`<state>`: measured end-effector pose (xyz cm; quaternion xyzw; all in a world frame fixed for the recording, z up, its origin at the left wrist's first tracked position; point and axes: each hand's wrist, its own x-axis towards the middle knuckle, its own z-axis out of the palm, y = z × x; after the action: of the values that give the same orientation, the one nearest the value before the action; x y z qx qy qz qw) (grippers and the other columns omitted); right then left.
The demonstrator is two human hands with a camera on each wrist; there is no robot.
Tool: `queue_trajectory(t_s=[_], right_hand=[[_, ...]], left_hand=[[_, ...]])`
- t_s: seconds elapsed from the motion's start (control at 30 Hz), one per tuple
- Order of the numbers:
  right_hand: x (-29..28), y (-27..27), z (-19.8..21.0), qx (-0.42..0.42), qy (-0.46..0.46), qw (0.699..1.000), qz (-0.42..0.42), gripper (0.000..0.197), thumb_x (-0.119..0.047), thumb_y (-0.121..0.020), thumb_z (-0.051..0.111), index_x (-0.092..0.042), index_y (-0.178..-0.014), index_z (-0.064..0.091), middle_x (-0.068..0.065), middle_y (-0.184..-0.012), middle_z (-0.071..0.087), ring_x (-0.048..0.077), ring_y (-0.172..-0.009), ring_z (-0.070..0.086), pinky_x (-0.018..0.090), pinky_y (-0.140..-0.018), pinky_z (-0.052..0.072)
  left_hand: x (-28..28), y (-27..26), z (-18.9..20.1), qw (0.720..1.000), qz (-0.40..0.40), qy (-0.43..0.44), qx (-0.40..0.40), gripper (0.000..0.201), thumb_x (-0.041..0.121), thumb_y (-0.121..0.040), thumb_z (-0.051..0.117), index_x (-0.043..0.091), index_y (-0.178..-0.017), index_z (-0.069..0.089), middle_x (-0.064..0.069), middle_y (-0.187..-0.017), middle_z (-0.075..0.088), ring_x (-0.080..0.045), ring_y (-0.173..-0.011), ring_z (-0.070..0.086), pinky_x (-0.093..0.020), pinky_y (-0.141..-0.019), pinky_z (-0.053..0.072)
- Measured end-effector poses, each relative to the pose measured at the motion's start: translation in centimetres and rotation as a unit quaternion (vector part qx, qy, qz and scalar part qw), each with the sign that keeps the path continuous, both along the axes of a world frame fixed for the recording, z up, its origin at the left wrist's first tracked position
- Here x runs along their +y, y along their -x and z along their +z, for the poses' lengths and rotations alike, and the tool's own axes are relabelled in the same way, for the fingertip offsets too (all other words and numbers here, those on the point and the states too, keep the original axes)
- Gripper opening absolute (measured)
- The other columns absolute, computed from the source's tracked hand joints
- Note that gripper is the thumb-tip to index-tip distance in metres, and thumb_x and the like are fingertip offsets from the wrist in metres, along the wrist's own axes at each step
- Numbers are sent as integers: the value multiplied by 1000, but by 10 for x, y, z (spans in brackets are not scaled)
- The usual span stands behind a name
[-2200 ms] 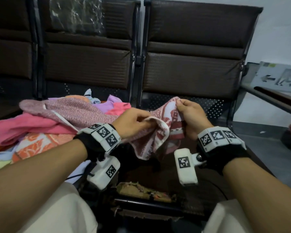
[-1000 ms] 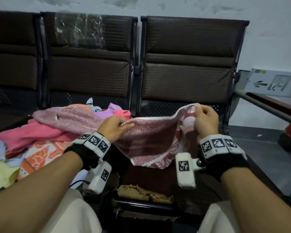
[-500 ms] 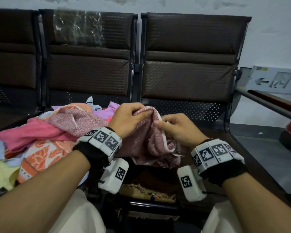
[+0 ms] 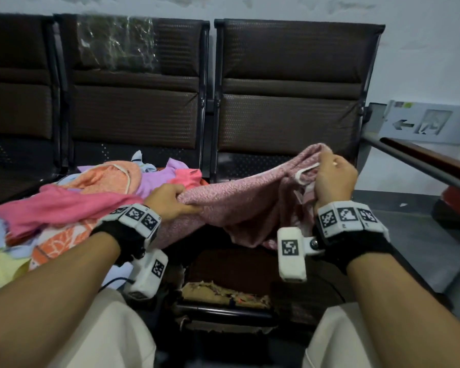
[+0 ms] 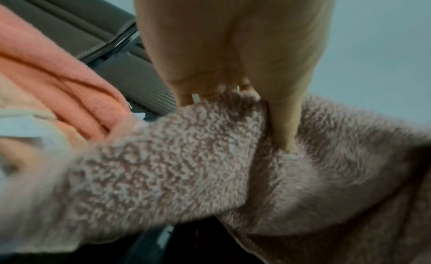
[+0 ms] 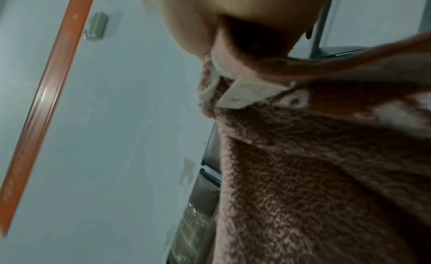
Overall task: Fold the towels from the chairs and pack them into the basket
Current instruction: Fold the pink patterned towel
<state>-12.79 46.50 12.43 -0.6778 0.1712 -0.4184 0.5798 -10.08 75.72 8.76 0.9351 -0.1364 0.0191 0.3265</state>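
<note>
Nearest you, the torn front edge of the seat (image 4: 223,293) shows foam; use this seat as the landmark. Just above it hangs the speckled pink towel (image 4: 239,205), stretched between both hands and sagging toward the cushion without clearly resting on it.

Your left hand (image 4: 168,199) holds the towel's end at the seat's left side, fingers (image 5: 283,120) curled round the terry with the thumb pressing into a crease, so they are clamped on the cloth. Your right hand (image 4: 333,179) holds the other end higher, above the seat's right side; its fingers are closed round the white-piped hem, with a care label (image 6: 250,93) hanging just below the grip.

Change: half a second ago both hands were together over the seat with the towel bunched in a ball. Now they are pulled well apart and the cloth is drawn out long. My read: you found the edge and are opening the towel flat, so the fold has not really begun.

Left of the seat, on the neighbouring chair, lies the pile of unfolded towels (image 4: 72,205), pink, orange, purple, yellow. Much of the task is left. Behind the seat stands the dark backrest (image 4: 290,115). No basket shows in any view.
</note>
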Motion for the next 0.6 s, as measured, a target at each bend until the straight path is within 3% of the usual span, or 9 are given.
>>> queue_trajectory(t_s=[0.07,0.13,0.2,0.27,0.37,0.47,0.53,0.6], right_hand=[[10,1,-5,59,69,995,50,45,-34,-91,57,-16,-51,47,-6,-51,46,3,-51,44,29,-61,36],[19,2,-8,98,115,984,95,30,-40,-85,64,-23,-63,55,-3,-70,61,12,-71,56,30,-72,44],[28,4,-10,101,146,975,133,17,-40,-82,68,-26,-81,61,-4,-91,66,12,-87,59,25,-80,44],[36,5,-10,87,182,958,204,21,-34,-85,68,-22,-101,65,-6,-100,65,6,-88,59,18,-79,41],[47,9,-12,118,258,893,349,26,-26,-94,56,-13,-114,67,-8,-100,65,-7,-80,56,12,-77,41],[50,14,-17,183,262,823,470,31,-27,-99,46,-10,-115,67,-5,-97,67,-13,-75,56,8,-75,42],[50,14,-19,223,271,781,516,24,-30,-96,50,-17,-105,69,-5,-95,68,-5,-82,56,12,-79,41],[50,13,-20,241,282,751,547,11,-27,-90,62,-22,-96,70,-15,-86,67,-9,-76,57,6,-76,41]], left_hand=[[-12,6,3,997,-63,47,-8,12,18,-77,76,16,-87,69,9,-79,67,-8,-76,63,-23,-78,50],[-28,9,11,994,-87,71,-19,17,14,-77,74,8,-92,71,-1,-87,72,-15,-85,65,-29,-84,51],[-41,12,19,989,-97,108,-19,18,10,-74,76,5,-91,69,-5,-84,71,-13,-79,64,-28,-77,50],[-49,15,24,986,-108,128,-19,17,6,-70,77,5,-84,67,-1,-75,66,-8,-70,58,-23,-66,46],[-54,19,28,979,-136,152,-8,19,1,-67,79,12,-75,65,4,-69,62,-2,-64,53,-20,-64,44],[-51,18,29,974,-140,176,13,22,-4,-67,77,-5,-85,63,-20,-81,65,-15,-75,56,-32,-72,48],[-47,14,28,974,-133,183,19,28,-8,-67,75,-12,-91,62,-30,-92,65,-21,-79,58,-41,-78,50],[-44,10,26,973,-130,189,29,30,-9,-66,74,-10,-93,62,-27,-94,67,-26,-82,63,-41,-81,52]])
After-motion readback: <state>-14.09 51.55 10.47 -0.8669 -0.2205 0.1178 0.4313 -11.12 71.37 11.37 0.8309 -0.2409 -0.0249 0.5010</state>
